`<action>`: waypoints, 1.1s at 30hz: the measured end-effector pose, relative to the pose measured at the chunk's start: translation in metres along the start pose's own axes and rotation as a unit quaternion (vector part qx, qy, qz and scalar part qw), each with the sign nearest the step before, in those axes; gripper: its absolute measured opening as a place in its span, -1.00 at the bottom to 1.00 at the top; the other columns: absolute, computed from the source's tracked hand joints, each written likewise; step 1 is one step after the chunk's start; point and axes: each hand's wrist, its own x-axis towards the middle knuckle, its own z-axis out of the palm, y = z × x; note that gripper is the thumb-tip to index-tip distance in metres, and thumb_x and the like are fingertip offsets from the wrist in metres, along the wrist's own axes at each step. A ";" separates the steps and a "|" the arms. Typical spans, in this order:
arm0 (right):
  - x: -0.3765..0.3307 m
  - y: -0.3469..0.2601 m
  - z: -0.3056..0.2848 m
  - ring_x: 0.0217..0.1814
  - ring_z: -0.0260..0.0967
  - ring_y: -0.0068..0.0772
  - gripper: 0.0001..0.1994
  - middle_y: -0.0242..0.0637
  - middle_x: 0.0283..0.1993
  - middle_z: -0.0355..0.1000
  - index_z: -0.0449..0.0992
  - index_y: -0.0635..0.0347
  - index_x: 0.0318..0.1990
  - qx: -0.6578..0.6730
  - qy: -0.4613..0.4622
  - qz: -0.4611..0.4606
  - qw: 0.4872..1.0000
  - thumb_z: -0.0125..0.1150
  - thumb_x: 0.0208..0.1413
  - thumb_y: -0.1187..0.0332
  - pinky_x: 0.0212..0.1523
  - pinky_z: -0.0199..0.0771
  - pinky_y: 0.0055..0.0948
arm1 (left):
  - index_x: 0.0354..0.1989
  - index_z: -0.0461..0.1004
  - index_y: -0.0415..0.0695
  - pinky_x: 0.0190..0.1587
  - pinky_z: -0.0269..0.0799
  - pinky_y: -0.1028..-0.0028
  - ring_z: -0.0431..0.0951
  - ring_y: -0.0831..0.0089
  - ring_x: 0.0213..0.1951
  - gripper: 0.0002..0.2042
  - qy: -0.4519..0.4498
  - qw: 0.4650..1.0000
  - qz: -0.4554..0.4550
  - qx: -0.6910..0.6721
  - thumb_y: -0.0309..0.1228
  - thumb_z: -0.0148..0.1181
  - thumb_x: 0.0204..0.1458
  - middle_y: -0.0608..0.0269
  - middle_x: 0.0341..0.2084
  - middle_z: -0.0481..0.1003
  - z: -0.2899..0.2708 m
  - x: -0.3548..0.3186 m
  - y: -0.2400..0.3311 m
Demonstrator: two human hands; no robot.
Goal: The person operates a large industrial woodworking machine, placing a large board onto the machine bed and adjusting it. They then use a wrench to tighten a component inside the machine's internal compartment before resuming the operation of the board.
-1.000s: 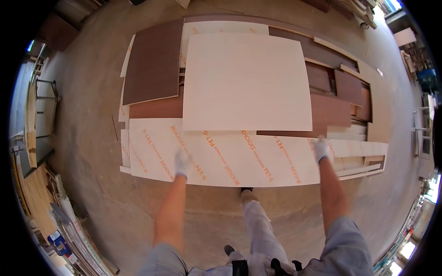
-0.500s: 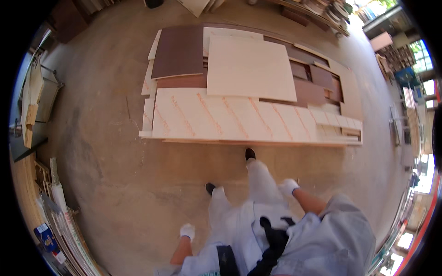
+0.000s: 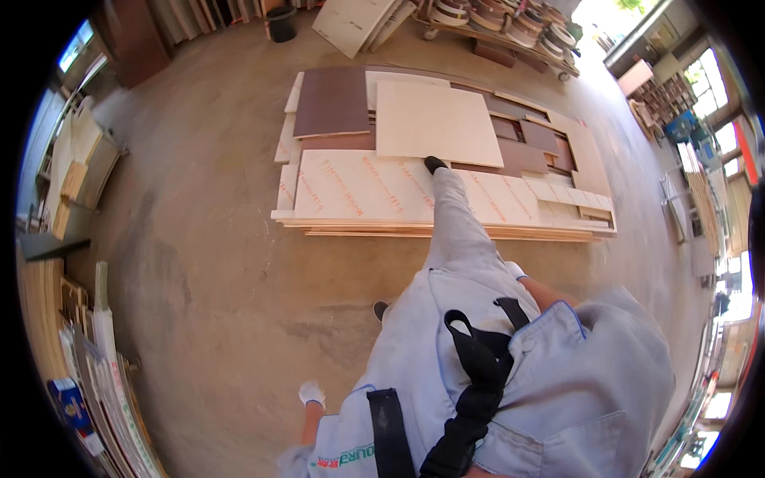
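Note:
A white glove covers my left hand (image 3: 311, 392), which hangs low at my left side above the concrete floor. Its fingers look loosely apart, with nothing seen in them. My right hand (image 3: 515, 270), also white-gloved, is mostly hidden behind my raised leg, so its fingers do not show. Ahead lies a low stack of boards. On top are a plain pale board (image 3: 438, 119), a dark brown board (image 3: 333, 102) and a long white board with orange print (image 3: 362, 187). My black shoe (image 3: 434, 164) appears over the stack; whether it touches is unclear. Neither hand touches the boards.
Upright sheets and strips (image 3: 119, 374) stand at the left, near a cart with boards (image 3: 84, 171). At the back are a dark bucket (image 3: 280, 24), leaning panels (image 3: 355, 24) and a wheeled trolley with rolls (image 3: 510, 28). Racks and materials line the right side.
One leg has swung up and forward from the floor to over the boards. My right hand has passed behind that leg. More of the back of the room shows.

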 end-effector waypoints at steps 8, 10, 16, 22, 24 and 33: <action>0.042 -0.112 -0.025 0.31 0.43 0.12 -0.37 0.08 0.22 0.50 0.63 0.08 0.11 -0.109 -0.046 0.024 0.993 0.05 0.19 -0.24 0.22 0.41 -0.06 | 0.13 0.57 -0.01 0.11 0.51 0.19 0.56 0.18 0.14 -0.63 0.052 0.969 -0.059 -0.233 -0.19 0.13 0.20 0.13 0.07 0.57 0.081 -0.049 0.069; 0.052 -0.134 -0.030 0.32 0.42 0.12 -0.35 0.08 0.24 0.49 0.62 0.12 0.12 -0.114 -0.025 -0.015 0.993 0.02 0.20 -0.25 0.22 0.40 -0.05 | 0.11 0.57 -0.02 0.10 0.52 0.18 0.56 0.18 0.12 -0.64 0.048 0.960 -0.056 -0.269 -0.20 0.13 0.20 0.13 0.06 0.57 0.098 -0.061 0.084; 0.084 -0.223 -0.093 0.23 0.47 0.03 -0.47 0.00 0.12 0.56 0.65 0.16 0.05 -0.305 -0.054 -0.031 0.950 0.22 0.10 -0.06 0.19 0.42 -0.12 | 0.07 0.58 -0.04 0.06 0.52 0.17 0.57 0.20 0.07 -0.68 0.035 0.941 -0.051 -0.333 -0.22 0.14 0.21 0.14 0.00 0.58 0.154 -0.081 0.125; 0.079 -0.420 -0.173 0.07 0.57 0.03 -0.43 0.06 0.04 0.59 0.64 0.21 0.04 -0.581 0.017 -0.089 0.809 0.36 -0.02 -0.03 0.10 0.55 -0.13 | 0.03 0.58 -0.06 0.02 0.53 0.15 0.59 0.22 0.01 -0.71 0.034 0.914 -0.050 -0.401 -0.24 0.14 0.21 0.14 -0.06 0.59 0.193 -0.076 0.196; 0.043 -0.484 -0.139 0.13 0.55 0.02 -0.42 0.06 0.08 0.58 0.62 0.17 0.10 -0.530 0.045 -0.176 0.828 0.34 0.00 -0.04 0.18 0.51 -0.16 | 0.01 0.59 -0.07 0.01 0.53 0.14 0.59 0.23 -0.01 -0.72 0.026 0.905 -0.054 -0.422 -0.24 0.14 0.22 0.14 -0.08 0.59 0.194 -0.079 0.201; 0.154 -0.512 0.116 -0.05 0.60 0.04 -0.72 0.02 -0.15 0.62 0.68 0.13 -0.24 -0.350 -0.181 -0.408 0.823 0.12 0.19 0.18 -0.06 0.54 -0.08 | -0.06 0.60 -0.10 -0.05 0.55 0.12 0.61 0.26 -0.09 -0.76 -0.017 0.866 -0.097 -0.490 -0.28 0.15 0.22 0.15 -0.17 0.60 0.181 -0.099 0.133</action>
